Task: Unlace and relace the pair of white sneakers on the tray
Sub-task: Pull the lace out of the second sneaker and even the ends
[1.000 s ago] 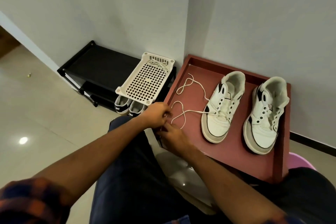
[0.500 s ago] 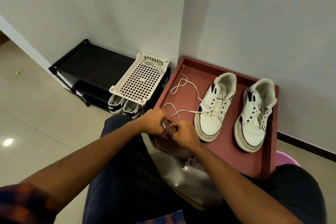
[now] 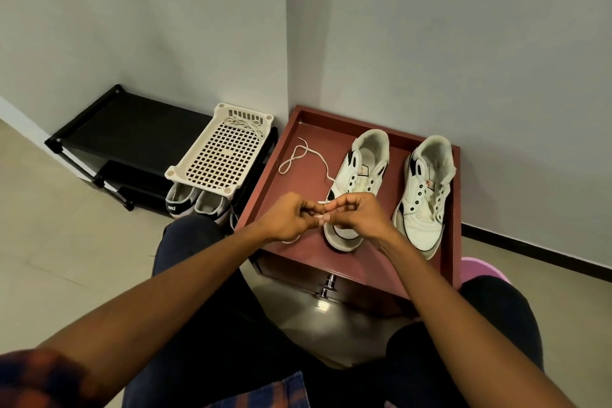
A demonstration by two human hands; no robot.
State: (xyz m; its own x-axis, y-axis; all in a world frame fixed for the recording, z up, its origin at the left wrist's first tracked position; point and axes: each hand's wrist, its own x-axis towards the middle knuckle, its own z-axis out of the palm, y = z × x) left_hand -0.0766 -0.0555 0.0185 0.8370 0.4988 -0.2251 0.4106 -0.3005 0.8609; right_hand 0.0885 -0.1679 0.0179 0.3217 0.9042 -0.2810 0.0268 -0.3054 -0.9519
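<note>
Two white sneakers with black trim stand side by side on a dark red tray (image 3: 291, 252). The left sneaker (image 3: 361, 172) has a white lace (image 3: 306, 156) trailing out of it and looping over the tray's left part. The right sneaker (image 3: 424, 195) shows bare black eyelets. My left hand (image 3: 288, 219) and my right hand (image 3: 357, 212) meet in front of the left sneaker's toe. Both pinch the lace between their fingertips. The toe is partly hidden behind my right hand.
A white perforated plastic basket (image 3: 222, 156) with another lace in it sits on a black shoe rack (image 3: 126, 129) left of the tray. Another pair of shoes (image 3: 195, 205) is under the basket. Grey walls meet in a corner behind. My knees flank the tray; something pink (image 3: 480, 270) lies at right.
My hands rose from the tray's near left edge and shifted right, up to the left sneaker's toe, drawing the lace with them. The loop on the tray got shorter.
</note>
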